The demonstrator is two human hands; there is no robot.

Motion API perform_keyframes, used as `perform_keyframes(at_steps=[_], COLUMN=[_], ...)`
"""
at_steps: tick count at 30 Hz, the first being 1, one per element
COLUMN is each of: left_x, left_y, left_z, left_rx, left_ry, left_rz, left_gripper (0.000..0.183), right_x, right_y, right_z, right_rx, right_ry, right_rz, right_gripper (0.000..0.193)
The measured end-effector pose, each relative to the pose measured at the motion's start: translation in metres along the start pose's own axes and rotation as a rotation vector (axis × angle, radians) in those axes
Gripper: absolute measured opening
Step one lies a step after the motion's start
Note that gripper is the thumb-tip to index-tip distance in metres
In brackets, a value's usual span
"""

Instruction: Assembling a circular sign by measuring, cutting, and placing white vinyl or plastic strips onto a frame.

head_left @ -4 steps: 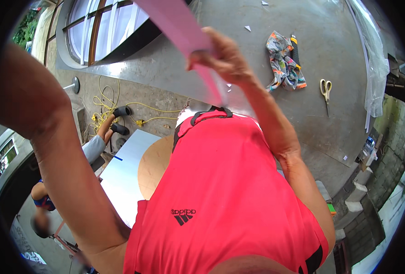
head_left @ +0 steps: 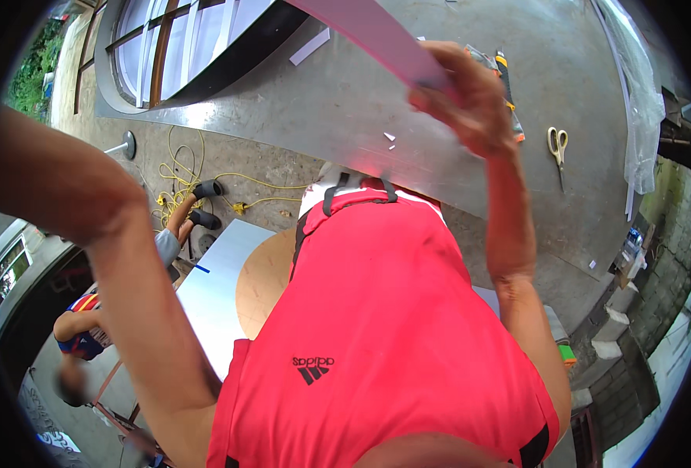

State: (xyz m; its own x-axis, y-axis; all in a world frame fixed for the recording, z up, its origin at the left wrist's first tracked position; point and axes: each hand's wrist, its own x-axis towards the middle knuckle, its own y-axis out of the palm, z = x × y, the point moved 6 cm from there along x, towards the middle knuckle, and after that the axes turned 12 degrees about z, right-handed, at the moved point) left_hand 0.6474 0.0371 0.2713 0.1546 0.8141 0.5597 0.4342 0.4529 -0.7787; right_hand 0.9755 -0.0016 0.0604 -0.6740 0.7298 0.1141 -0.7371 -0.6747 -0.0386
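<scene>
My right hand (head_left: 470, 97) is raised in front of me and shut on the lower end of a long pink strip (head_left: 369, 27), which runs up and to the left out of the picture. My left forearm (head_left: 72, 187) reaches up toward the left rim, and its hand is out of view. My red shirt (head_left: 376, 327) fills the lower middle. Behind my right hand lies an orange and black tool (head_left: 507, 86), on a large grey metal sheet (head_left: 337, 109).
Yellow-handled scissors (head_left: 557, 144) lie on the grey sheet at right, near clear plastic film (head_left: 641, 93). An arched window frame (head_left: 166, 47) lies at top left. Yellow rope (head_left: 180, 181), a round wooden disc (head_left: 261, 285) and a pale panel (head_left: 209, 292) are below. Another person (head_left: 80, 335) sits at lower left.
My right hand with the pink strip has shifted to the right and now covers the colourful bundle that lay beside it.
</scene>
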Motion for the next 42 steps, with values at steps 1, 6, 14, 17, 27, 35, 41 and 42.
perform_keyframes(at_steps=[1,6,14,17,27,35,41,42], left_x=[-0.019,-0.160,-0.395,-0.406,-0.425,-0.436,-0.420,-0.414], left_y=[-0.008,0.027,0.231,0.259,0.251,0.252,0.260,0.259], left_z=[0.011,0.062,0.068,0.078,0.106,0.142,0.132,0.129], left_rx=[0.076,0.279,-1.115,-1.145,-0.564,-0.301,-0.582,-0.552], left_ry=[-0.019,-0.426,-1.397,-1.352,-1.374,-1.103,-1.104,-1.029], left_rz=[-0.076,-0.249,-0.345,-0.292,-0.155,0.194,0.179,0.202], left_gripper=[0.048,0.054,0.012,0.014,0.048,0.039,0.030,0.030], right_x=[-0.018,-0.109,-0.239,-0.245,-0.236,-0.233,-0.248,-0.249], right_y=[-0.013,-0.015,0.019,0.018,0.019,0.017,0.013,0.012], right_z=[0.007,-0.021,-0.156,-0.178,-0.182,-0.174,-0.174,-0.174], right_rx=[-0.075,-0.723,-0.938,-1.019,-1.167,-1.149,-1.171,-1.171], right_ry=[0.032,0.173,0.610,0.566,0.540,0.541,0.498,0.517], right_rz=[-0.029,0.038,0.200,0.172,0.085,0.015,-0.070,-0.106], right_gripper=[0.037,0.042,0.045,0.045,0.045,0.045,0.032,0.032])
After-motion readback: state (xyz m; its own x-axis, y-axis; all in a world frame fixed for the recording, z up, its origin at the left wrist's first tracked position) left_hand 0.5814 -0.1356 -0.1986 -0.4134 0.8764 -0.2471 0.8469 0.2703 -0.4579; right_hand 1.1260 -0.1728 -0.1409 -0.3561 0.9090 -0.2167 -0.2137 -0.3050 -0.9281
